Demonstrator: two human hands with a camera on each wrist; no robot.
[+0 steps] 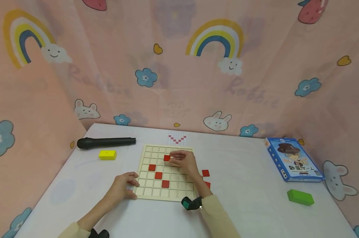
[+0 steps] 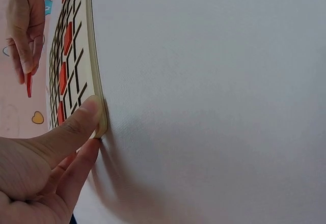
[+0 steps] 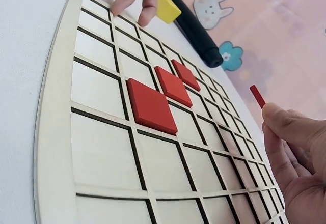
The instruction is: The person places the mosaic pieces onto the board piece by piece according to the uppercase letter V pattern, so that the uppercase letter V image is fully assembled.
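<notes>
Item 1 — pale wooden grid board, lower centre of the head view, flat on the white tabletop. Your left hand rests at its near-left corner, thumb and fingers pressed to the edge; a likely reason is to keep the board from sliding while the other hand works.

Item 2 — thin red square tile, pinched edge-on between the thumb and fingers of your right hand, just above the board's upper middle rows. Held by its edges, its flat face stays free to drop into a cell.

Item 3 — red tiles seated in cells, running diagonally down the board's left half.

Item 4 — spare red tiles, loose on the tabletop just right of the board, near your right wrist, probably kept there as the supply.

Item 5 — small card with a red-on-white grid pattern, just beyond the board's far edge, facing you, seemingly as a reference.

Item 6 — black cylindrical marker-like object and yellow block, left of the board.

Item 7 — blue game box and green block, right side, well apart from the board.
</notes>
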